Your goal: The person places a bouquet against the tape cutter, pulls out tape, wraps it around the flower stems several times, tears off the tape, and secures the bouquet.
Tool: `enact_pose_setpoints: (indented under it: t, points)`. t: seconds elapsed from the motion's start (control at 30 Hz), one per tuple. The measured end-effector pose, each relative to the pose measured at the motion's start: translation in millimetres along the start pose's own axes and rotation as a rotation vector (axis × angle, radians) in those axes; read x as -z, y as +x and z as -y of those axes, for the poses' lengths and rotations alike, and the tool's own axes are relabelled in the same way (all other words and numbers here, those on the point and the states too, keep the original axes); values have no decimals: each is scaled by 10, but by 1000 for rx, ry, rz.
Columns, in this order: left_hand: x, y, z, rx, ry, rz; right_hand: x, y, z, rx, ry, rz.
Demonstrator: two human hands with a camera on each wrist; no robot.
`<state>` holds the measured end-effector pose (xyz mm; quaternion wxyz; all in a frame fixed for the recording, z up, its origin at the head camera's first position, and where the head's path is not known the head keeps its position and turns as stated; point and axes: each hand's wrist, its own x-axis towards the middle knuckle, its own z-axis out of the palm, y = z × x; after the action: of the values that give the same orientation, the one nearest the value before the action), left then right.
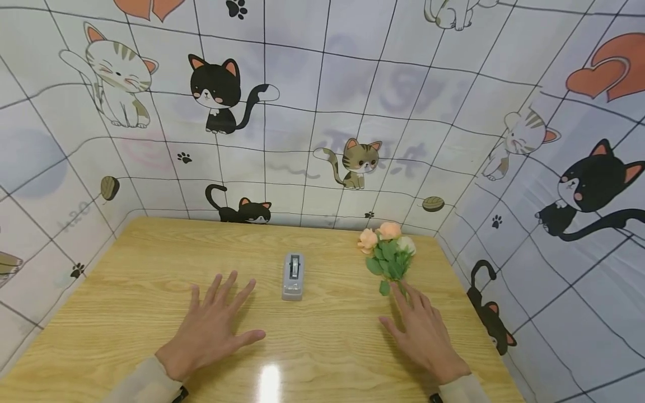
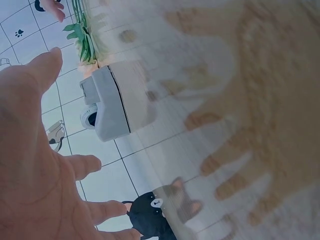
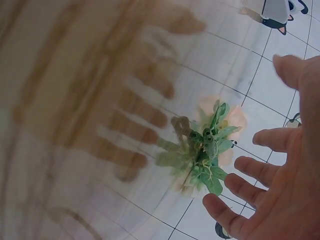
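My left hand is spread over the front left of the wooden table, fingers straight and holding nothing. A grey tape dispenser with a small roll in it stands to the right of that hand; the left wrist view shows the dispenser side-on past the thumb. On the right, my right hand hovers with fingers extended and nothing in the grasp. Its fingertips overlap the stems of a small bunch of artificial-looking flowers, peach and white with green leaves. The right wrist view shows the bunch beyond the fingers, apart from them.
The glossy wooden table reflects both hands in the wrist views. Cloth walls with a grid and cartoon cats rise along its back and sides. The flowers lie near the back right corner, the dispenser near the middle.
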<state>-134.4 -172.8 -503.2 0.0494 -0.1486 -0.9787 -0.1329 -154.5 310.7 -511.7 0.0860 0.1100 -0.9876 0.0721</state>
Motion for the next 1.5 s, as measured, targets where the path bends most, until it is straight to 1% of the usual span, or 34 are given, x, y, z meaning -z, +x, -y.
enact_pose_setpoints:
  t: [0.3,0.63,0.9,1.07,1.3,1.5]
  points:
    - [-1,-28,-35,-19,-5,-22,4,25,-12,-2,-5,-5]
    - [6,-36,-78,-27,-12,-21,-23,34,-18,-34,16,-7]
    - [4,-41,-99,-35,-7,-17,-27,54,-36,-91,67,19]
    - [5,-46,-116,-39,-20,-6,0,67,-37,-129,101,33]
    - [-7,-59,-142,-44,-39,-1,17,105,-46,-176,134,5]
    - [-5,-63,-178,-54,-44,-9,9,133,-69,-212,161,9]
